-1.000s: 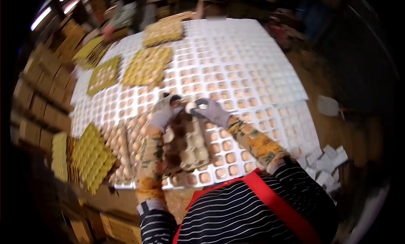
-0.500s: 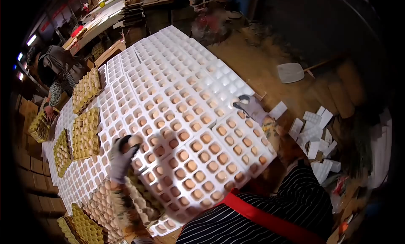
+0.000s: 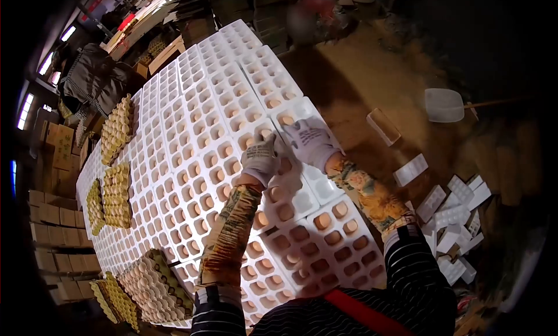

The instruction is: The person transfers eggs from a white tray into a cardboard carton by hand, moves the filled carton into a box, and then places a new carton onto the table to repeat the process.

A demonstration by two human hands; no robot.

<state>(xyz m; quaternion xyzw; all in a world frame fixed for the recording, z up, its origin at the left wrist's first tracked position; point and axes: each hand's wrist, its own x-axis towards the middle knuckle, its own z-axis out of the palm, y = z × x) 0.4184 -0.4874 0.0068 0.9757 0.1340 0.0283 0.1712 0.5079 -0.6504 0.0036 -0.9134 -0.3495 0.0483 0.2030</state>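
My left hand (image 3: 260, 160), in a pale glove, is over the white foam egg trays (image 3: 239, 127). Its bent fingers close at an egg (image 3: 264, 131) in a well; part of the grip is hidden. Close to its right, my right hand (image 3: 312, 141), also gloved, lies palm down over the neighbouring foam tray. Its fingers stretch left, apart, just below another egg (image 3: 286, 120). Brown eggs sit singly in the wells around both hands. Patterned sleeve covers run up both forearms.
Yellow egg flats (image 3: 118, 193) stand along the left side, with a stacked flat of eggs (image 3: 152, 289) at the front left. Cartons (image 3: 55, 217) line the left. Another person (image 3: 96, 77) bends at the far left. Foam pieces (image 3: 456, 214) and a scoop (image 3: 444, 105) lie right.
My left hand has swung right and away from me, from holding an egg aloft to the wells beside my right hand. The view has shifted too. My right hand's fingers now spread over the tray.
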